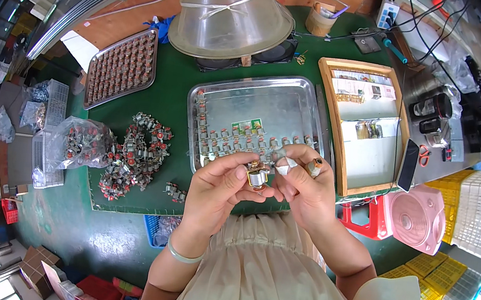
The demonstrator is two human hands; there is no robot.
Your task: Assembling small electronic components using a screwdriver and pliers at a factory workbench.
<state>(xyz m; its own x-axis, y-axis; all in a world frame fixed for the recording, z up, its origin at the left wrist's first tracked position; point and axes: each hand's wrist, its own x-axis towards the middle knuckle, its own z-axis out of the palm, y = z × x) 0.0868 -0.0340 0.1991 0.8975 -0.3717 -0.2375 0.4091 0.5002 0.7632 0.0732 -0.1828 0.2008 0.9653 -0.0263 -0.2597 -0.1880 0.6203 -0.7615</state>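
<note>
Close in front of my body, my left hand (217,190) pinches a small metal component (258,177) with a silvery middle and brass-coloured edges. Right beside it is my right hand (306,192), its thumb and fingers pressed together, with white wrapping at the fingertips. Whatever those right fingers grip is too small or hidden to name. Beyond both hands lies a steel tray (254,91) with rows of similar small silver and reddish components (230,142) and a little green card (247,126).
At left, a loose heap of components (136,157) lies near a filled plastic bag (74,143). A second tray (122,68) of parts stands behind. A large hood (233,21) rises at the back. Rightward are a wooden frame (401,131), phone (408,165), scissors (424,155) and pink fan (417,216).
</note>
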